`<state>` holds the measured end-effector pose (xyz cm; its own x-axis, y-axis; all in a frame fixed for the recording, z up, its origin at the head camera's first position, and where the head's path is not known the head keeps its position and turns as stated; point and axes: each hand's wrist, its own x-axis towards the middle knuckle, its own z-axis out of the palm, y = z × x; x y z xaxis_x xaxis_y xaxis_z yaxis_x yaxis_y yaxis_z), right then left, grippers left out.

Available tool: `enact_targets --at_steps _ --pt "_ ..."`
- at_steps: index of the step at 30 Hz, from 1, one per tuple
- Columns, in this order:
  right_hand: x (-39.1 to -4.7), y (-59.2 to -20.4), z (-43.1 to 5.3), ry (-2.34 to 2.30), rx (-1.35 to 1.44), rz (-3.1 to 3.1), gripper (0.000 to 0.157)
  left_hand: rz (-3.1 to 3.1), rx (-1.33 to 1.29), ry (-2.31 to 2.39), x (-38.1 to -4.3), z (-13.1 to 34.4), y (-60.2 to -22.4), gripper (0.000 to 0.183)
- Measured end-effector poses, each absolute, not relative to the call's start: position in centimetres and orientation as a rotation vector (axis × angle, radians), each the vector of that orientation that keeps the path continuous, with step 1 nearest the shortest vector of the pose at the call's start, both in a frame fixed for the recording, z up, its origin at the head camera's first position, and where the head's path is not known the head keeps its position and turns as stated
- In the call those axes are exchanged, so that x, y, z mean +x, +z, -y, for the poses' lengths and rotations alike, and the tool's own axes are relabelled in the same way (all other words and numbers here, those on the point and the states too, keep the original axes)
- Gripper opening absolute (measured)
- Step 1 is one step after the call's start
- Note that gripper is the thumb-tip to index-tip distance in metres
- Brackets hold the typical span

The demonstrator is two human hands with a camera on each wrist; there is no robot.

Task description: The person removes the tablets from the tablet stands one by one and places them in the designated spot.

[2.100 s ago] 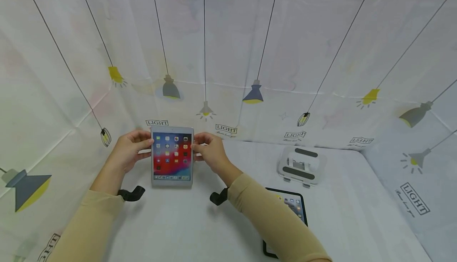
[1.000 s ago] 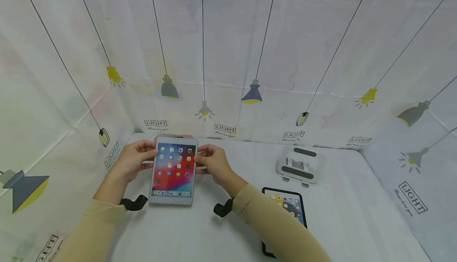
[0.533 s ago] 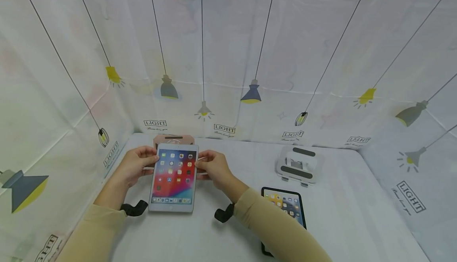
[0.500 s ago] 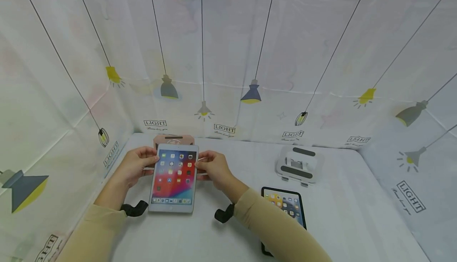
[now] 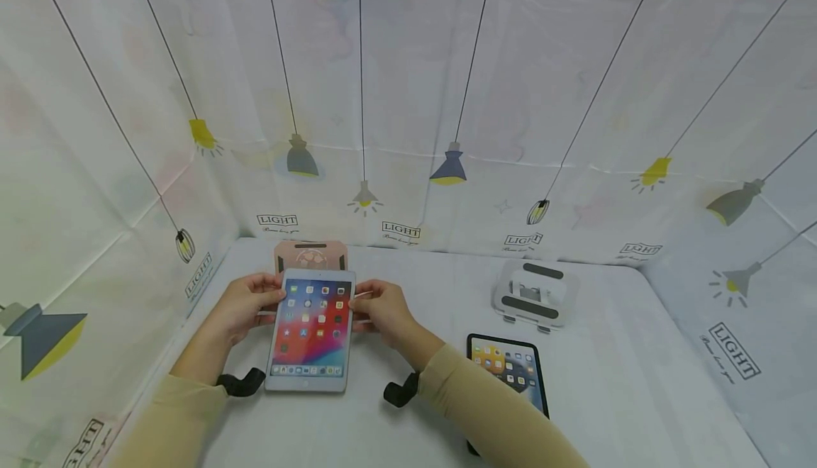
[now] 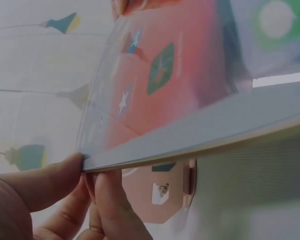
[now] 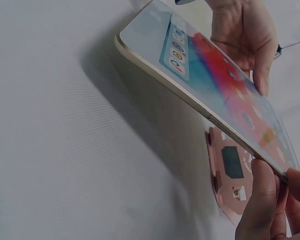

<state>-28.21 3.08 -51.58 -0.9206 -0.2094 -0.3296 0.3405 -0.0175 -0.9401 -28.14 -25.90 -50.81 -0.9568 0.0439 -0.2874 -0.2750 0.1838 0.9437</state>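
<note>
A white tablet (image 5: pixel 309 330) with a lit home screen is held by both hands, tilted with its top edge toward the back. My left hand (image 5: pixel 245 306) pinches its left edge near the top, thumb on the front and fingers behind. On the opposite edge, my right hand (image 5: pixel 386 313) pinches it the same way. The right wrist view shows the tablet (image 7: pixel 215 95) raised off the white tabletop, its shadow beneath. Behind its top edge is a pink stand (image 5: pixel 311 252) with dark pads, partly hidden by the tablet; the left wrist view shows the stand (image 6: pixel 167 212) below the tablet's edge.
A white-grey stand (image 5: pixel 533 291) with dark pads lies folded at the back right. Nearer the front, a black-bezelled tablet (image 5: pixel 510 365) lies partly under the right sleeve (image 5: pixel 498 408). A printed curtain (image 5: pixel 408 99) closes off the table's back and sides.
Both hands have brought the white tablet toward the front of the table, away from the back curtain. More of the pink stand behind it has come into sight. The other items stay put.
</note>
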Motion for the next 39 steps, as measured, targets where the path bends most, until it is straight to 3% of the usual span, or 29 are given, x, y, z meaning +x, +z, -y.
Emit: enact_targets --at_steps 39 --pt "-27.0 -53.6 -3.1 -1.97 0.165 -1.77 0.024 -2.161 -0.189 1.728 -27.3 26.7 -52.8 0.031"
